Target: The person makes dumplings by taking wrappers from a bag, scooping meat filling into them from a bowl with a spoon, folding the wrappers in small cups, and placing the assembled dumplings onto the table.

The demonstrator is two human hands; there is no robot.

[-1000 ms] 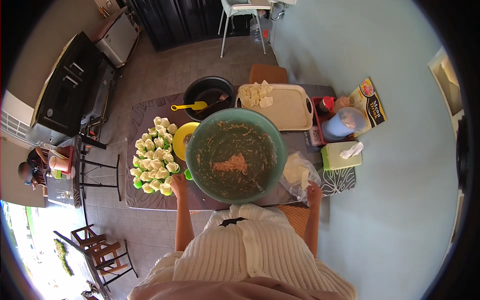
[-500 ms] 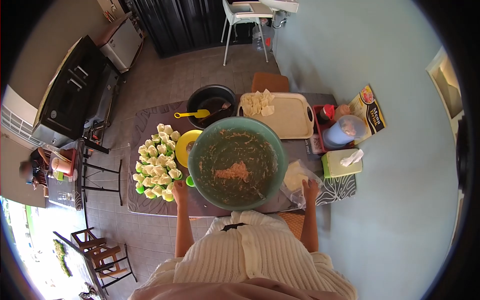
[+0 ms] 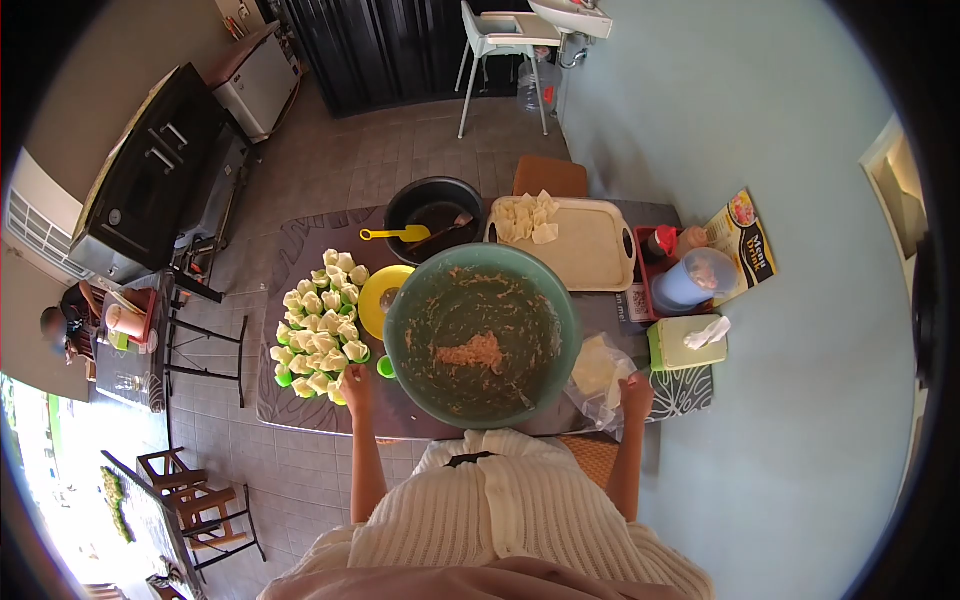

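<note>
My left hand point(image 3: 356, 384) is at the front right corner of a cluster of pale wrapped dumplings point(image 3: 318, 342) set in small green cups. Its fingers are curled together beside the nearest dumpling; what they hold, if anything, is hidden. A single green cup point(image 3: 386, 367) sits just right of that hand. My right hand point(image 3: 636, 393) pinches the edge of a clear plastic bag point(image 3: 606, 406) with pale wrapper sheets point(image 3: 597, 365) in it. Between my hands stands a large green basin point(image 3: 482, 408) with a lump of pinkish minced filling point(image 3: 474, 353) and smears on its walls.
Behind the basin are a yellow plate point(image 3: 376, 292), a black bowl point(image 3: 412, 202) with a yellow scoop point(image 3: 396, 234), and a cream tray point(image 3: 588, 245) bearing folded wrappers point(image 3: 526, 217). To the right stand a red caddy point(image 3: 650, 277) and a tissue box point(image 3: 686, 345). Another person point(image 3: 75, 320) is far left.
The view has shifted slightly. My right hand has moved a little right, drawing the bag's edge with it. My left hand stays by the dumplings.
</note>
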